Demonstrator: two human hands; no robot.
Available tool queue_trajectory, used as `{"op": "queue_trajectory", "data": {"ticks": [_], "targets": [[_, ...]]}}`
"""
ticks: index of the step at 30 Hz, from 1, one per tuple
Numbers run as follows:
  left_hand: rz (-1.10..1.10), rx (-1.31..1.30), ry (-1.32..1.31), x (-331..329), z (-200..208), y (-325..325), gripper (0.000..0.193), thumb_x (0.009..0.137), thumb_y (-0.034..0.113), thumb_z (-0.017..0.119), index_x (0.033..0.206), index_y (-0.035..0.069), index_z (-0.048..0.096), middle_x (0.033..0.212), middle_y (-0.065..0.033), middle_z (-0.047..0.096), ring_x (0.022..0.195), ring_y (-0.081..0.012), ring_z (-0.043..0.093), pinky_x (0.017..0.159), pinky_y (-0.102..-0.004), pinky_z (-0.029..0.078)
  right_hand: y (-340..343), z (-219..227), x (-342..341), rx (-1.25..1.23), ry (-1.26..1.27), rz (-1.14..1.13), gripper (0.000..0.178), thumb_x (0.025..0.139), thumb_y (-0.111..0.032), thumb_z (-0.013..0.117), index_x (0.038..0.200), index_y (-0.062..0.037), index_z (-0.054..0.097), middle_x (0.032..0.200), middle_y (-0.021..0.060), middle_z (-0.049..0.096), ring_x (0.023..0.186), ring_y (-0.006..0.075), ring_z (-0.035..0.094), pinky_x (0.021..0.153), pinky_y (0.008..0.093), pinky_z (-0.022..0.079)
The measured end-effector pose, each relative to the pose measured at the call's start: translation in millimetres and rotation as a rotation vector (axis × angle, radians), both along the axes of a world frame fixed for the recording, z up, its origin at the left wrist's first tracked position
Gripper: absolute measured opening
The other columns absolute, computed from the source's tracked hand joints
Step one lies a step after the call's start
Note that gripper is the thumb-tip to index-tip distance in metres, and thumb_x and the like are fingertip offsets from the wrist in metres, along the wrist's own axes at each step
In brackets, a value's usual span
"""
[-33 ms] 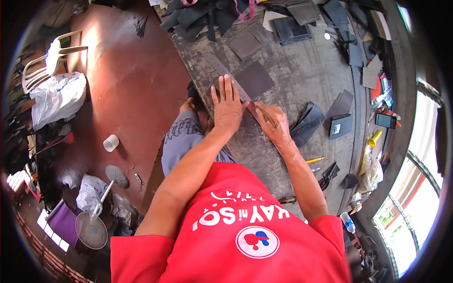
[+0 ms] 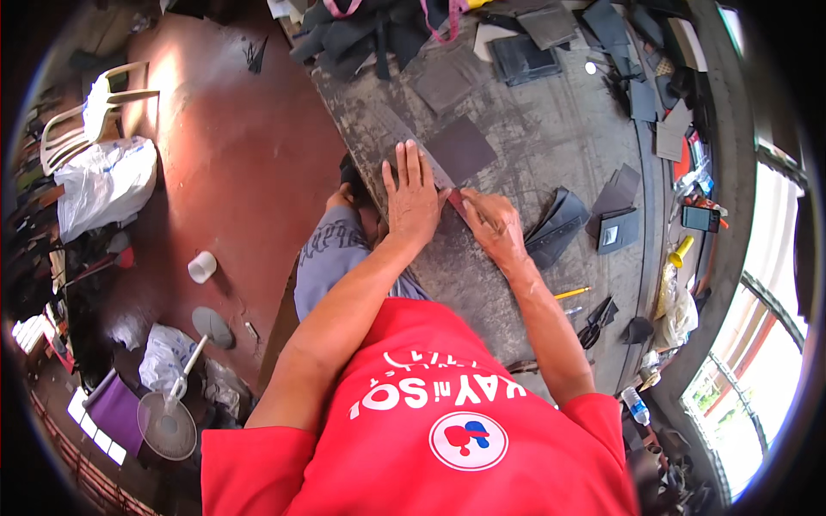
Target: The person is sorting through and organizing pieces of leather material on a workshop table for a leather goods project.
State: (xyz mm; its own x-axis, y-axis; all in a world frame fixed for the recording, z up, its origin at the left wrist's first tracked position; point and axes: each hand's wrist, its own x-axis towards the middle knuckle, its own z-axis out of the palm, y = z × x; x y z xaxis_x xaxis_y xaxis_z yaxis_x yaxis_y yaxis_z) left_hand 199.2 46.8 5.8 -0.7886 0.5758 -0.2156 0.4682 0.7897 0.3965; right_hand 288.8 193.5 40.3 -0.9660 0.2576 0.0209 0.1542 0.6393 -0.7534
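My left hand (image 2: 413,198) lies flat with fingers stretched along a long ruler (image 2: 394,125), pressing it to the worn grey tabletop (image 2: 469,267). Beside the ruler's right edge is a dark square sheet (image 2: 463,150), like leather. My right hand (image 2: 497,225) is closed next to the ruler's near end, its fingertips close by a red strip (image 2: 456,200). Whether that strip belongs to the ruler or to a tool I cannot tell. Whatever sits inside the right fingers is hidden. Folded dark pieces (image 2: 557,230) rest to the right of that hand.
A yellow pencil (image 2: 572,293) and dark-handled scissors (image 2: 592,334) lie near my right forearm. Farther right are a dark wallet-like piece (image 2: 616,232) and a phone (image 2: 701,219). Dark sheets (image 2: 525,60) pile up at the far side. A fan (image 2: 167,425) stands on the left floor.
My right hand has turned slightly and shifted a little left, its index finger now reaching more toward the ruler. The left hand stays on the ruler.
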Motion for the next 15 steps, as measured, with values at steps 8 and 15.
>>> {"op": "queue_trajectory", "data": {"ticks": [8, 15], "targets": [[-0.040, 0.013, 0.227, -43.5, 10.3, 37.4, 0.062, 0.089, 0.027, 0.071, 0.136, -0.006, 0.048, 0.142, -0.0201, 0.043, 0.138, -0.0389, 0.035, 0.114, -0.0549, 0.024, -6.8, 22.0, 35.9, 0.007, 0.222, -0.400, 0.017, 0.093, -0.001, 0.063, 0.109, -0.0025, 0.068, 0.118, 0.0201, 0.065, 0.097, 0.0361, 0.068, 0.080, 0.0412, 0.055], [-0.079, -0.219, 0.405, -20.4, -3.7, 72.9, 0.056, 0.092, 0.008, 0.061, 0.142, -0.009, 0.043, 0.129, -0.0228, 0.052, 0.121, -0.0360, 0.050, 0.108, -0.0510, 0.035, -37.5, 12.3, 87.2, 0.184, -0.298, -0.390, 0.045, 0.078, 0.002, 0.068, 0.122, -0.0055, 0.064, 0.122, 0.0174, 0.056, 0.094, 0.0388, 0.067, 0.076, 0.0452, 0.056]]}}
